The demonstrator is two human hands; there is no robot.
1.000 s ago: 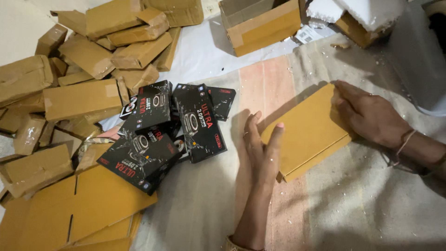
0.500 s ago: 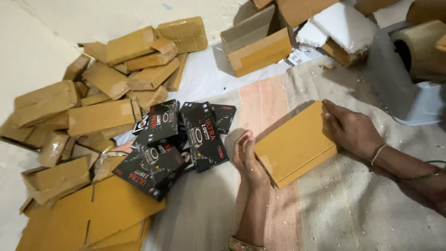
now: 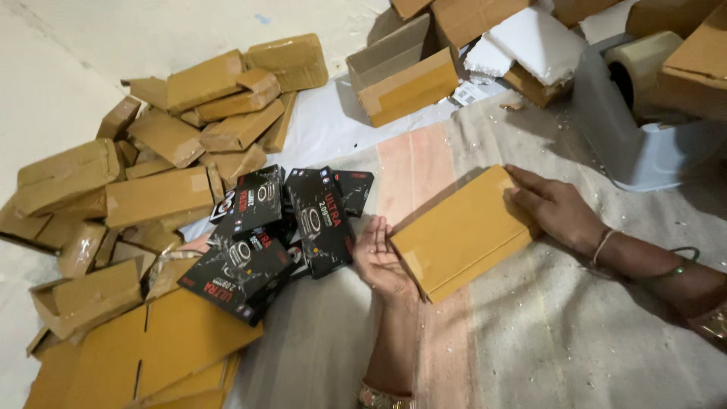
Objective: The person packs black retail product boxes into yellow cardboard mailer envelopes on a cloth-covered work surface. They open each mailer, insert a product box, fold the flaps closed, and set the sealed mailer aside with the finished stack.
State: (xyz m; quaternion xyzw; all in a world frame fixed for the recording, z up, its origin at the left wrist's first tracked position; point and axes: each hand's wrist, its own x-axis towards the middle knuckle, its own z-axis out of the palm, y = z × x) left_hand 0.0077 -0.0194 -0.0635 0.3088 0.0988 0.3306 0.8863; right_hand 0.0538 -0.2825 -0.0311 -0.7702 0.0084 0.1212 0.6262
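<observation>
- Cardboard box (image 3: 462, 231), same spot as before, pressed between left hand (image 3: 382, 257) and right hand (image 3: 556, 208); fingers flat, gripping nothing.
- Sits on grey cloth (image 3: 545, 341); black boxes (image 3: 280, 227) alongside, brown parcels (image 3: 159, 167) piled.

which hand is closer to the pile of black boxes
Left. The left hand lies right beside the black boxes, at the near-left edge of the flat brown carton. The right hand rests on the carton's far side, well away from them.

We see the carton (image 3: 463, 231) at centre on the cloth (image 3: 575, 341), left hand (image 3: 382, 261) touching at eight o'clock, right hand (image 3: 556, 208) at three. Boxes (image 3: 284, 227) lie at nine; parcels (image 3: 174, 151) at ten; tape dispenser (image 3: 644, 113) at one.
</observation>
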